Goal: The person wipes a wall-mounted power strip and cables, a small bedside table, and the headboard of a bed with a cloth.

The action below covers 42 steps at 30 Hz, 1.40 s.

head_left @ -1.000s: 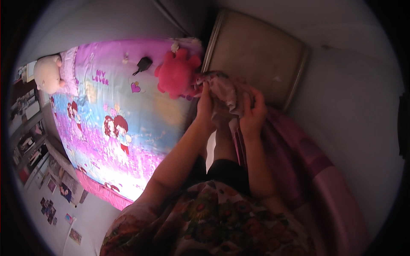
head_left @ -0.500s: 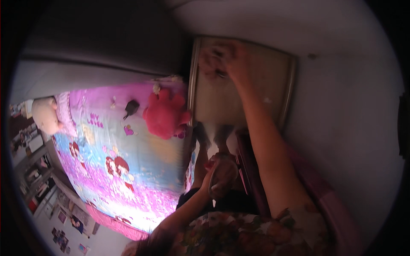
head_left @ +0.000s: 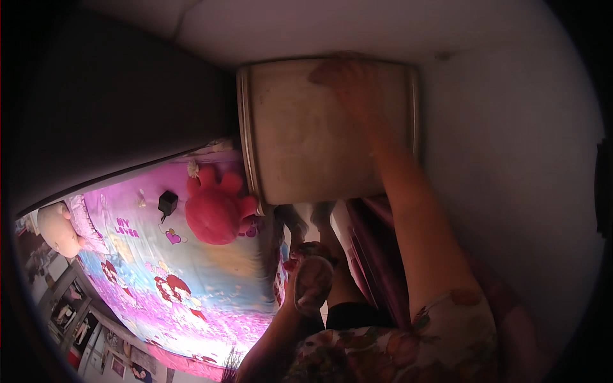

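Observation:
A beige flat-topped cabinet or box (head_left: 306,147) stands in front of me against the wall. My right hand (head_left: 351,86) reaches over it and lies on the surface by its far edge, with the fingers stretched out to the left; dim light blurs the fingertips. Low in front of my body, my left hand (head_left: 295,290) is closed around a rounded, clear-looking object with a pale rim (head_left: 315,281). Something dark and red shows at its top. I cannot make out exactly what it is.
To the left is a bed with a pink and blue printed sheet (head_left: 220,281). On it lie a red plush toy (head_left: 214,207), a small black object (head_left: 168,203) and a pale plush toy (head_left: 57,230). Dark red fabric (head_left: 380,255) hangs beside my right leg.
My view has shifted, so the cabinet shows farther left. My right hand has moved to the far edge; the pinkish, dark-spotted bundle under it no longer shows. My left hand keeps its hold.

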Each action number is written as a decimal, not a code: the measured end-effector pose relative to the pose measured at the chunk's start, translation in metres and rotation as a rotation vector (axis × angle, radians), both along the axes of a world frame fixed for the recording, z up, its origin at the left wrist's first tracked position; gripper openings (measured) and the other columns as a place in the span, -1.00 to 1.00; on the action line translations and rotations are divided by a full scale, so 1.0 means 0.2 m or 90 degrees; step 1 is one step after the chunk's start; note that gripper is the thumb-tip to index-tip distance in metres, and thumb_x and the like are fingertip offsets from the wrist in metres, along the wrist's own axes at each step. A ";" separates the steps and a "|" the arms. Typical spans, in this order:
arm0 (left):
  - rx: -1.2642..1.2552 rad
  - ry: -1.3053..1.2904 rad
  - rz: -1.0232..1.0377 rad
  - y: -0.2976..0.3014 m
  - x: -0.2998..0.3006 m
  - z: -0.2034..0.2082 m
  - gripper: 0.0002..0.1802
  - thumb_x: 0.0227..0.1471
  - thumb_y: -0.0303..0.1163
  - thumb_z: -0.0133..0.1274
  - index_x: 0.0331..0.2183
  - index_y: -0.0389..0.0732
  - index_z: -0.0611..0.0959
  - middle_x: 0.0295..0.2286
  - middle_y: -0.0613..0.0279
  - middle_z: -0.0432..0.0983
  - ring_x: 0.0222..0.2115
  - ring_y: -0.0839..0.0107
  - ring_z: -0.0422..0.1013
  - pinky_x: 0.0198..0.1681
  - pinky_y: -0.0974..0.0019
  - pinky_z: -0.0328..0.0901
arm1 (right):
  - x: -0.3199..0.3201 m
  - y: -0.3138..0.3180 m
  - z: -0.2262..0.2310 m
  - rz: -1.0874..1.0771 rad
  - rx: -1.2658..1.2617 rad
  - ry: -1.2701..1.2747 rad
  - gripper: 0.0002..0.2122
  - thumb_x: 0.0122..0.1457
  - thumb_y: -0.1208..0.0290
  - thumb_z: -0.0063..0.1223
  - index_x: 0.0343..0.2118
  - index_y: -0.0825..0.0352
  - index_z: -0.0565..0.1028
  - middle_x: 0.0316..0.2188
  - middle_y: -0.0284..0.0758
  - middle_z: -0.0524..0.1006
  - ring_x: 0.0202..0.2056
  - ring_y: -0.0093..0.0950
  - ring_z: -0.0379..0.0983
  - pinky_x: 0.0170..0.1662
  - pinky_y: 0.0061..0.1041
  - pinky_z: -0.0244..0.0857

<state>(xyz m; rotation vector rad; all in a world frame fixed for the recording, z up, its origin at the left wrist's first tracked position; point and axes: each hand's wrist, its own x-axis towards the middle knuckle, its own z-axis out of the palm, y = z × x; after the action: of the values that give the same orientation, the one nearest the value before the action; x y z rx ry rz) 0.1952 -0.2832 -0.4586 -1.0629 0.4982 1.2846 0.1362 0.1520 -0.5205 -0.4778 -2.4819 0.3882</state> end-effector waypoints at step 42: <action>0.149 0.096 -0.177 -0.21 -0.10 -0.07 -0.44 0.11 0.02 -0.30 -0.11 -0.28 0.41 -0.20 0.01 0.40 -0.26 0.17 0.38 -0.24 0.26 0.34 | 0.12 0.35 -0.14 -0.259 -0.121 -0.041 -0.76 -0.05 0.48 -0.07 -0.25 0.36 0.44 -0.41 -0.19 0.48 -0.33 -0.29 0.41 -0.26 -0.41 0.32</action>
<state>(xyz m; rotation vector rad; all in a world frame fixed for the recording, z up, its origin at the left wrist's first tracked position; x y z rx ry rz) 0.1760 -0.3254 -0.4735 -0.6794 0.5721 1.1479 0.1603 0.2228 -0.5489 -1.0639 -2.3383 0.4469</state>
